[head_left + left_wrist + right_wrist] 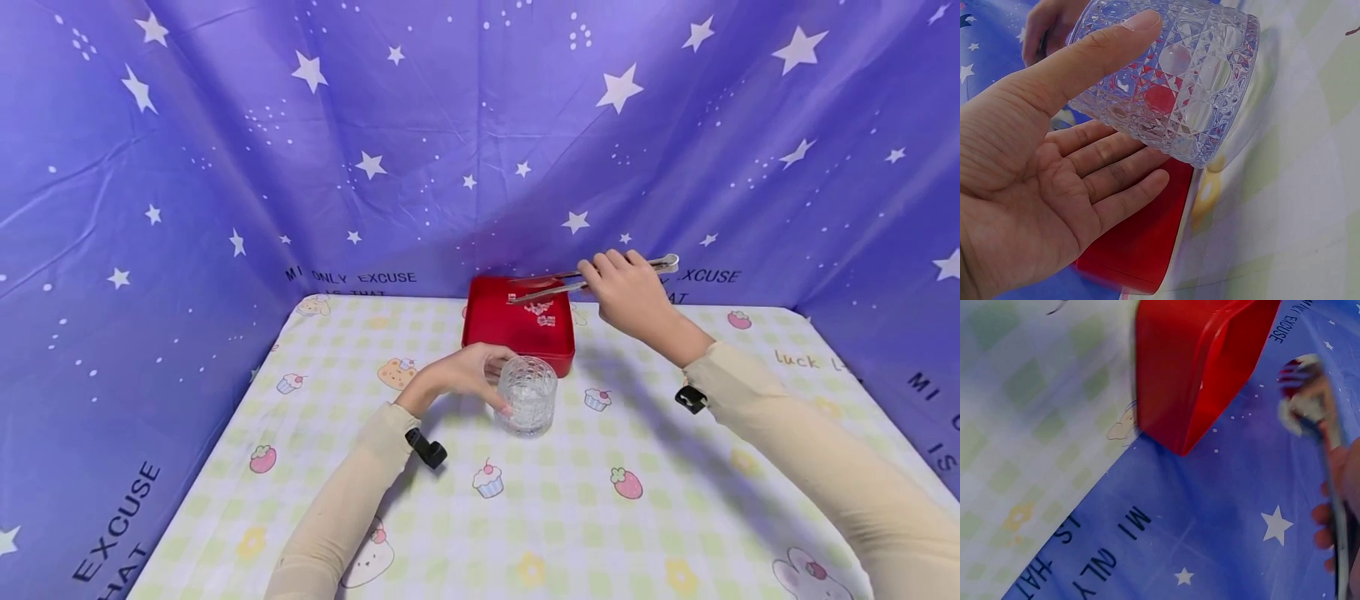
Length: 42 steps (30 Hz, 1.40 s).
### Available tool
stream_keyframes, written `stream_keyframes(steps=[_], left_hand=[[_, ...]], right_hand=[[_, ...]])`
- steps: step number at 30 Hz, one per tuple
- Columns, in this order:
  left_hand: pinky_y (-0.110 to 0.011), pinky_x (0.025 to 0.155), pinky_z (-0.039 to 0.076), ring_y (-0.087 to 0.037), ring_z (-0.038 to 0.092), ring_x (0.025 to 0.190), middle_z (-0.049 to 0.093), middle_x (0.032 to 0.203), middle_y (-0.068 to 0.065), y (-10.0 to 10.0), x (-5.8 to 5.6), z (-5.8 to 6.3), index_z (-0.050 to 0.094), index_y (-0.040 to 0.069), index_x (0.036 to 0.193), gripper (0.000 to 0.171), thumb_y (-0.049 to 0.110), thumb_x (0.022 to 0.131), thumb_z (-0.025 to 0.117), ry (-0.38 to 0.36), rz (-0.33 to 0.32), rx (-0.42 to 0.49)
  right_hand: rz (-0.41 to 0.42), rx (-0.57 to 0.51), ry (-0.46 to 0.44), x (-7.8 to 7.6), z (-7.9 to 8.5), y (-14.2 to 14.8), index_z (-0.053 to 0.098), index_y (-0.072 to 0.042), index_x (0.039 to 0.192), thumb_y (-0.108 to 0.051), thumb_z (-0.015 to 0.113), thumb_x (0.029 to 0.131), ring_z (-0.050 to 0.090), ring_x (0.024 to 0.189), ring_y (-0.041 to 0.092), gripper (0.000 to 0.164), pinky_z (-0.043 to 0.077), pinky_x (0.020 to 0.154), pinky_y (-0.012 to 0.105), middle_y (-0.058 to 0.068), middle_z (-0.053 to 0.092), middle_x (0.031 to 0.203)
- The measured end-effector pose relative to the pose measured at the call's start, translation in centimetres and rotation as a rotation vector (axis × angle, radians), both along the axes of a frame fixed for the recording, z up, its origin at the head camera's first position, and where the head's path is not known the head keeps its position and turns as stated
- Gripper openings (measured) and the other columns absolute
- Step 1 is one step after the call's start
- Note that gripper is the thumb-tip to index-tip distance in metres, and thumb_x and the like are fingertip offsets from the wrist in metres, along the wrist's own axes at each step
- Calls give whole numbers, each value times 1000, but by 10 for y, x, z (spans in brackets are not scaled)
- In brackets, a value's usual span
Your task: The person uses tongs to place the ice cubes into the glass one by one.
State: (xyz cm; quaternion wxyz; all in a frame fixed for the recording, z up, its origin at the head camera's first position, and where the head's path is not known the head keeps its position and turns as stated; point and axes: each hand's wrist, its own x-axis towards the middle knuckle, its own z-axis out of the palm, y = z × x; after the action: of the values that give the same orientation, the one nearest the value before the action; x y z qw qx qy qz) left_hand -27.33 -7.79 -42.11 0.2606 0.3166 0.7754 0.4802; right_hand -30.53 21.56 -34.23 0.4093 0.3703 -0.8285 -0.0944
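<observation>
A clear, faceted drinking glass [527,398] stands upright on the table. My left hand [468,372] rests round its left side, the thumb [1100,50] along the near wall and the fingers [1110,162] behind. My right hand [630,292] grips metal tongs [551,292] over a red square tray [517,333]. Several small clear pieces [542,311] like ice cubes lie in the tray. One small piece [512,297] appears close to the tongs' tips; whether they pinch it I cannot tell. The tongs' head [1304,394] is blurred in the right wrist view.
The table wears a checked cloth [360,333] printed with cupcakes and strawberries. A purple-blue curtain with white stars [450,125] hangs right behind the tray and along both sides. The glass stands directly in front of the tray.
</observation>
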Motion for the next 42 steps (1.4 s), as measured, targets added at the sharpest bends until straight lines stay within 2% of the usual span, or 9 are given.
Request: stream_keyframes(steps=[6,11,15,27,36,42], left_hand=[[-28,105,55,-24,64,122,67,131,-14,-1,0,-2,60,1,134,73,0,69,92,4,-9,13],[-28,105,55,-22,65,120,68,130,-14,0,1,-1,60,1,134,72,0,69,91,2,-21,22],[-27,105,55,-22,65,119,68,130,-14,0,1,-1,60,2,134,72,-1,69,91,-4,-18,16],[-28,106,54,-25,64,123,66,132,-16,0,1,0,59,-1,135,73,-1,69,91,17,-29,22],[-27,105,55,-24,65,121,67,131,-16,1,0,-2,60,0,133,70,-2,70,90,18,-27,27],[-27,105,54,-23,64,121,66,133,-15,0,0,-1,60,0,134,71,-1,70,91,6,-24,21]], right_hand=[[-159,-39,-36,-11,-3,-13,63,3,84,-5,72,86,55,65,34,13,40,53,38,17,60,71],[-260,-22,-131,-19,-3,-22,63,2,76,1,66,84,60,66,35,8,47,57,42,18,64,70],[-308,15,-210,-24,-1,-28,64,2,73,7,58,82,61,67,35,12,49,60,43,19,66,72],[-365,40,-338,-33,-11,-35,68,1,75,7,55,85,64,73,38,17,53,69,48,21,68,75],[-395,54,-368,-35,-17,-36,67,0,74,7,55,87,64,72,36,19,55,69,48,20,67,74],[-385,44,-346,-37,-20,-37,65,-1,69,8,54,87,64,69,36,22,55,66,47,19,66,70]])
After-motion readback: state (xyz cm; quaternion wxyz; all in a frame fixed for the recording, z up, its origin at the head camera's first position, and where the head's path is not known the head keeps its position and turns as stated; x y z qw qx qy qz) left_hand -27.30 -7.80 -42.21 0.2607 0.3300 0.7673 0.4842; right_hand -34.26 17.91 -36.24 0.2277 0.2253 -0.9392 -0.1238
